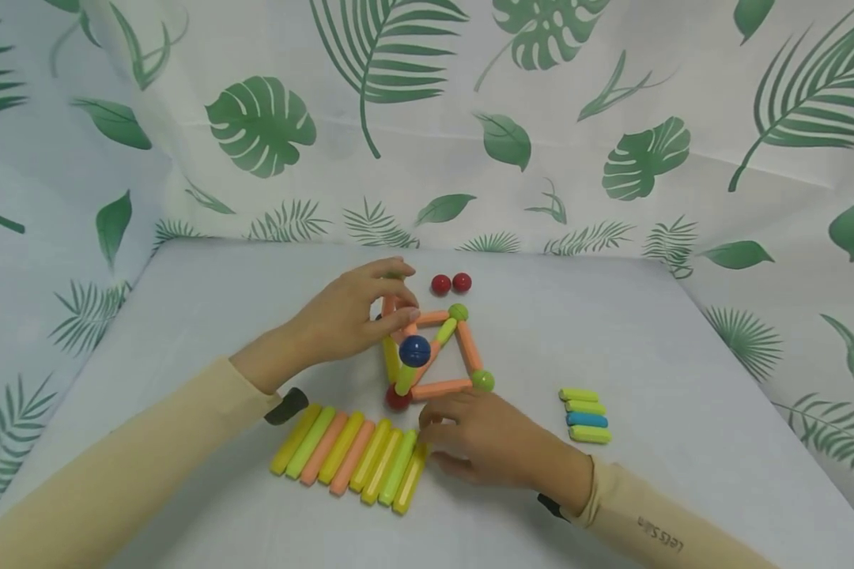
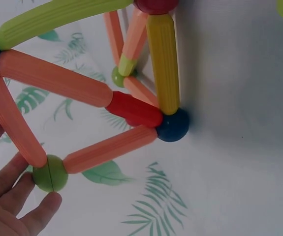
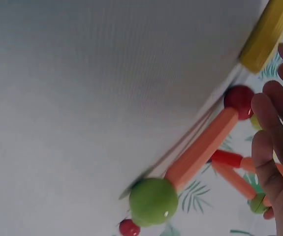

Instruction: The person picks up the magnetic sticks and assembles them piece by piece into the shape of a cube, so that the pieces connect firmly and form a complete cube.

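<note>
In the head view my left hand [image 1: 352, 312] is at the left of a frame of magnetic rods and balls. Its thumb and fingers pinch a green ball [image 2: 50, 173], which joins two orange rods [image 2: 111, 148]. A dark blue ball [image 1: 414, 351] tops a short light-green rod above a red ball [image 1: 398, 397]. My right hand [image 1: 480, 438] hovers by the end of a row of rods, fingers loosely bent, close to the last yellow rod [image 1: 409, 480]. Whether it touches that rod is unclear. In the right wrist view its fingers are near the red ball [image 3: 238, 102].
Several yellow, green and orange rods [image 1: 338, 450] lie side by side in front of the frame. Two red balls [image 1: 451, 284] sit behind it. Short green and blue rods [image 1: 587, 419] are stacked in a column on the right. A leaf-patterned cloth [image 1: 427, 158] hangs at the back.
</note>
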Available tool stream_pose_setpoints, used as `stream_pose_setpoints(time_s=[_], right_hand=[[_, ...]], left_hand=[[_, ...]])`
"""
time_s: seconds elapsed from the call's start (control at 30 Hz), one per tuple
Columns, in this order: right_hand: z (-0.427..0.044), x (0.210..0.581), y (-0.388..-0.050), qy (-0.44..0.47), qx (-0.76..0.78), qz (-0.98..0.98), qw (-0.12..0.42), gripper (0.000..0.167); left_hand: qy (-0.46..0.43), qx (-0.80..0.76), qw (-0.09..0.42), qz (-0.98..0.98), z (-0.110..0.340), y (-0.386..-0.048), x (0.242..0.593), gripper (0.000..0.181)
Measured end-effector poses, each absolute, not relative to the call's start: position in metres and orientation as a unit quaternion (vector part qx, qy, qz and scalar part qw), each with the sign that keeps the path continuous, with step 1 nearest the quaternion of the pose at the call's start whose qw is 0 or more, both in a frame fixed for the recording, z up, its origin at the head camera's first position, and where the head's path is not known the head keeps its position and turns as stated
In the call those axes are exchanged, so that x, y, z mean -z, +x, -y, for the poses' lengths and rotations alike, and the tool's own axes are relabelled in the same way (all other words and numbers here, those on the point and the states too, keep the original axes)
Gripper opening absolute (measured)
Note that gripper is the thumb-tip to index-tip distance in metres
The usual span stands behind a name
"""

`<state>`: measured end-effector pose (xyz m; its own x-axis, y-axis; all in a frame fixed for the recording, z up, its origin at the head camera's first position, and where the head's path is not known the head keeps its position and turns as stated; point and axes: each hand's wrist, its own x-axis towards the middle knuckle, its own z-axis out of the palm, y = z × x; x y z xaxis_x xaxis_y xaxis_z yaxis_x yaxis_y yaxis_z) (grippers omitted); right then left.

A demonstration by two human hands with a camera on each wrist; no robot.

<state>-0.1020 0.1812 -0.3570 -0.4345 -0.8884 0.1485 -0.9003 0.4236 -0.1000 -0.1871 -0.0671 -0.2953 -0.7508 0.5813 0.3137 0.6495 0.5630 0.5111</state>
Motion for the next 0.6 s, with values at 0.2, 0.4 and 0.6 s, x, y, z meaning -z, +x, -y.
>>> stream_pose_setpoints(time_s=[0.2,0.4,0.6], right_hand=[[-0.173,0.362,-0.093,0.546,-0.038,0.837,0.024,0.012],[-0.175,0.355,-0.090,0.524,-0.010,0.852,-0.013,0.008],[-0.190,0.347,-0.091,0.466,-0.019,0.883,-0.052,0.010]], left_hand=[[-0.340,0.328,0.048,0.880,0.072,-0.188,0.295,0.016],[-0.338,0.342,0.047,0.876,0.076,-0.191,0.296,0.013],[-0.337,0.329,0.052,0.881,0.077,-0.191,0.296,0.015]])
